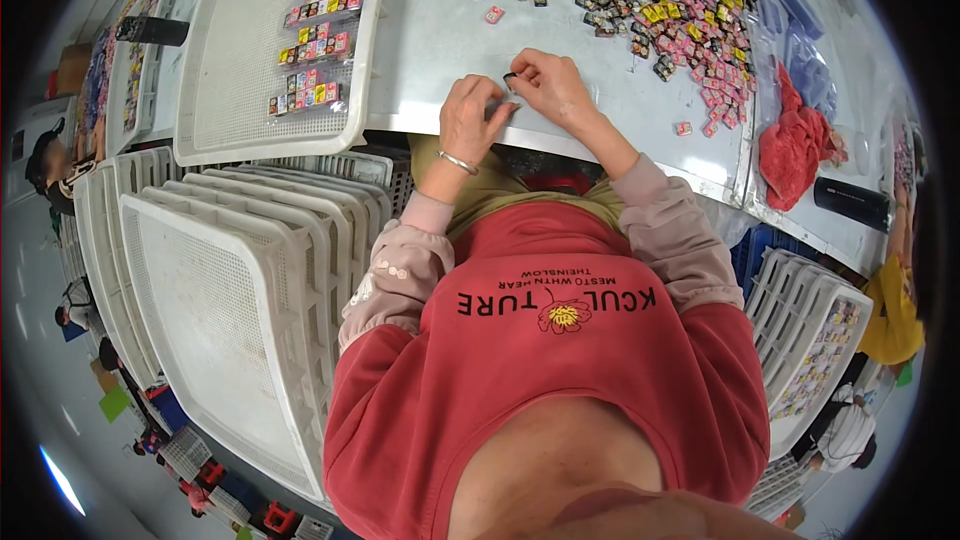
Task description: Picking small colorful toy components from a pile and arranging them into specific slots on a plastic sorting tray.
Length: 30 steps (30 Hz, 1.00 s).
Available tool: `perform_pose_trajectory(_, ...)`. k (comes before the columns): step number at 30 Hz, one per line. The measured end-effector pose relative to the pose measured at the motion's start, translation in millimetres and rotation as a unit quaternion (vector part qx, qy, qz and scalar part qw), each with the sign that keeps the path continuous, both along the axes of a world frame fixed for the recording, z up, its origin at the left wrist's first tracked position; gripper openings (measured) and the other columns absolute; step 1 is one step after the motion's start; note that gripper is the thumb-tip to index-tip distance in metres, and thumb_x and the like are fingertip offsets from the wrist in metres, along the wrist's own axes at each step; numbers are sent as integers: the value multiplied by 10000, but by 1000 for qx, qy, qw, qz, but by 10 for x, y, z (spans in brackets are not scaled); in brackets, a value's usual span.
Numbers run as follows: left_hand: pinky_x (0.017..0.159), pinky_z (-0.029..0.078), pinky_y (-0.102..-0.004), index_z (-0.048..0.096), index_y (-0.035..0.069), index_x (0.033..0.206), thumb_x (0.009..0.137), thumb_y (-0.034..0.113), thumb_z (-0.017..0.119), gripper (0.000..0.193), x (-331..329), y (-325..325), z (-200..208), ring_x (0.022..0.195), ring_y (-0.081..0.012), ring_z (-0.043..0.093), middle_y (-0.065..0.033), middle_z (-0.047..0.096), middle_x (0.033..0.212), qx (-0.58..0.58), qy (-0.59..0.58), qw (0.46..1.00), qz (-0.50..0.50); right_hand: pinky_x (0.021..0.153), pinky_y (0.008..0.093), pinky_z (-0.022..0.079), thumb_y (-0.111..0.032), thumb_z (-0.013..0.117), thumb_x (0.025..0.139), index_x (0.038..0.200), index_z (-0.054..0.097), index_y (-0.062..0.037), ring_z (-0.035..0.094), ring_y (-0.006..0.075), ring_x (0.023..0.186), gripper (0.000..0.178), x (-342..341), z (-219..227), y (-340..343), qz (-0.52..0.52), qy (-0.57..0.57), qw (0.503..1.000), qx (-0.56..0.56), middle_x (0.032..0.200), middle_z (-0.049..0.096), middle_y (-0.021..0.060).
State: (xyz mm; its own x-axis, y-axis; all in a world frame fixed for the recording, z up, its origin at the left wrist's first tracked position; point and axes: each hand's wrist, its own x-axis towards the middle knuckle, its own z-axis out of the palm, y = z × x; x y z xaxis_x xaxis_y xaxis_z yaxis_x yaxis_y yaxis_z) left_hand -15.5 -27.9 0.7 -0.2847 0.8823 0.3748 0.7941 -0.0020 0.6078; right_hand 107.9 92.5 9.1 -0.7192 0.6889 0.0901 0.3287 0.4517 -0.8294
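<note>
My left hand, a bracelet on its wrist, is held over the front edge of the white table. Its fingers are curled, with thumb and forefinger close together; whatever lies between them is too small to make out. Just to its right, my right hand pinches a small black piece between thumb and fingertips. The fingertips of both hands nearly meet. Beyond them spreads a heap of small pink, yellow and black blocks. A single pink block lies apart from the heap.
A white mesh tray with rows of packed blocks stands at my left. Below it are several upright trays. On the right lie a red cloth, clear plastic bags and a black cylinder. Other people work at both sides.
</note>
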Motion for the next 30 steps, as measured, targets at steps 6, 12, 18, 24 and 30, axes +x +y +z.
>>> perform_pose_trajectory(6, 699, 500, -353, 638, 46, 900, 681, 95, 774, 262, 40, 20, -7, 808, -261, 604, -87, 630, 862, 9, 12, 1000, 15, 596, 272, 519, -91, 692, 782, 849, 641, -13, 659, 145, 636, 115, -55, 23, -62, -65, 52, 993, -86, 703, 677, 87)
perform_pose_trajectory(12, 676, 515, -354, 609, 60, 1025, 669, 109, 790, 403, -5, 114, 33, 799, -260, 617, -97, 638, 882, -5, -6, 999, 42, 583, 244, 511, -76, 702, 787, 854, 649, -13, 644, 122, 609, 106, -58, -8, -50, -115, 77, 989, -43, 726, 685, 78)
perform_pose_trajectory(18, 666, 524, -355, 621, 48, 1013, 655, 105, 799, 405, -29, 227, 46, 765, -265, 623, -101, 637, 836, -49, -28, 998, 15, 593, 313, 501, -93, 708, 756, 828, 671, -38, 640, 194, 641, 98, -48, -99, -92, -116, 22, 988, 100, 714, 662, 92)
perform_pose_trajectory(24, 669, 441, -354, 654, 76, 1001, 657, 154, 807, 385, 11, 133, 24, 722, -230, 597, -59, 627, 792, -31, -10, 999, 2, 618, 370, 486, -96, 690, 754, 793, 695, -49, 620, 255, 686, 62, 13, -153, -38, -55, 18, 982, 177, 742, 646, 80)
perform_pose_trajectory(30, 703, 367, -356, 665, 109, 1011, 659, 221, 803, 394, 18, 37, 41, 783, -213, 538, -20, 587, 791, -14, 111, 994, 5, 667, 377, 511, -63, 649, 774, 838, 713, -63, 640, 290, 747, 91, 48, -145, -68, -42, 61, 996, 47, 825, 659, 108)
